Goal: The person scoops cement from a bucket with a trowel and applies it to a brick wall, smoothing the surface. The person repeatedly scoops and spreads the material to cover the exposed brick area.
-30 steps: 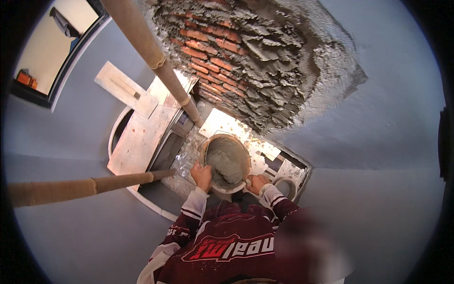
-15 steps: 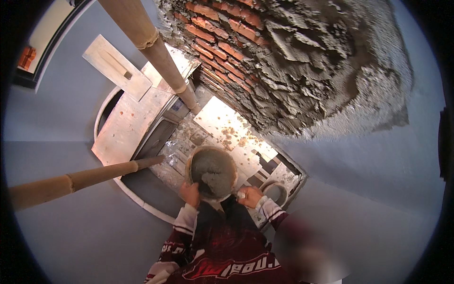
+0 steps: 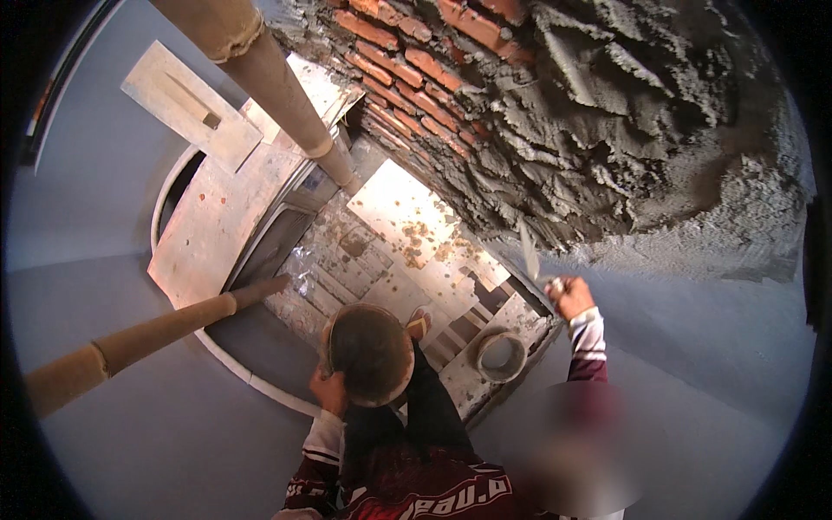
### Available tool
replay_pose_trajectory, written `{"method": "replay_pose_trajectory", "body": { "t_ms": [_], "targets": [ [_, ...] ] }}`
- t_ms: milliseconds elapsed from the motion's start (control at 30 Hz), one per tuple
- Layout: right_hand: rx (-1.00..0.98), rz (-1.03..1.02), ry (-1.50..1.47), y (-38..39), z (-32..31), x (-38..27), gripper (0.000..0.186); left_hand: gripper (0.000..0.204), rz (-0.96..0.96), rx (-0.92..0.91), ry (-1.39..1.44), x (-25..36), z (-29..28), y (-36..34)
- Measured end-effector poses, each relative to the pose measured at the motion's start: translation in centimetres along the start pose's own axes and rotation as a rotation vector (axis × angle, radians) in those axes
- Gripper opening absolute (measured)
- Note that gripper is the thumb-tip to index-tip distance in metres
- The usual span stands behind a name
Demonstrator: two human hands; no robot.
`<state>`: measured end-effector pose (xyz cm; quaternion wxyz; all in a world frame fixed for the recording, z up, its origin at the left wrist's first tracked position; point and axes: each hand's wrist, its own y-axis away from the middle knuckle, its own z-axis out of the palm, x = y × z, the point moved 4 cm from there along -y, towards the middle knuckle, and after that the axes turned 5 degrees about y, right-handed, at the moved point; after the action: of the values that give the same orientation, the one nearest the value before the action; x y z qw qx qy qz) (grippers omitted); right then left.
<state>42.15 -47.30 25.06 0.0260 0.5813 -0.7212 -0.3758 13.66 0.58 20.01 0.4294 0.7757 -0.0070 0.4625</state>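
Note:
My left hand [image 3: 329, 392] is closed on the rim of a round bucket [image 3: 399, 347] in front of my body. Its inside looks dark grey, and how much mortar it holds is hard to tell. My right hand [image 3: 572, 299], out to the right, grips the handle of a trowel [image 3: 529, 249]. The blade points up and left, near the lower edge of wet grey mortar [image 3: 598, 165] spread roughly over the wall. Whether the blade touches the mortar, I cannot tell. Bare red bricks [image 3: 403, 74] show left of the mortar.
A smaller round container [image 3: 501, 357] stands on the splattered plank platform [image 3: 364, 282]. Bamboo poles [image 3: 290, 100] cross at the upper left and left [image 3: 143, 329]. A wooden float [image 3: 186, 104] lies over a board [image 3: 217, 208]. My sandalled foot [image 3: 420, 324] is beside the bucket.
My right hand has moved from beside the bucket up and right to the wall with the trowel. The bucket has shifted slightly down and left, and the pale mortar lump inside no longer shows.

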Motion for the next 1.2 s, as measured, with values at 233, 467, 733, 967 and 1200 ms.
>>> {"method": "replay_pose_trajectory", "body": {
  "t_ms": [233, 467, 733, 967, 1200],
  "targets": [
    [0.036, 0.149, 0.356, -2.5, 11.2, 3.5, 0.038, 0.033, 0.054, -0.089, 0.003, 0.0, -0.3, 0.2],
    [0.169, 0.176, 0.459, -11.0, 16.1, 7.7, 0.037, 0.028, 0.065, -0.097, -0.164, -0.6, -1.1, -0.3],
    [0.295, 0.099, 0.355, -7.8, 10.4, 2.3, 0.036, 0.039, 0.104, -0.168, -0.057, -1.3, -1.1, 0.1],
    [0.327, 0.114, 0.292, -5.7, 6.8, 2.4, 0.037, 0.045, 0.126, -0.232, -0.045, -0.6, -0.8, 0.7],
    [0.262, 0.175, 0.328, -4.4, 5.2, 1.9, 0.038, 0.044, 0.084, -0.226, -0.148, -0.1, -0.7, 0.5]
  ]
}}
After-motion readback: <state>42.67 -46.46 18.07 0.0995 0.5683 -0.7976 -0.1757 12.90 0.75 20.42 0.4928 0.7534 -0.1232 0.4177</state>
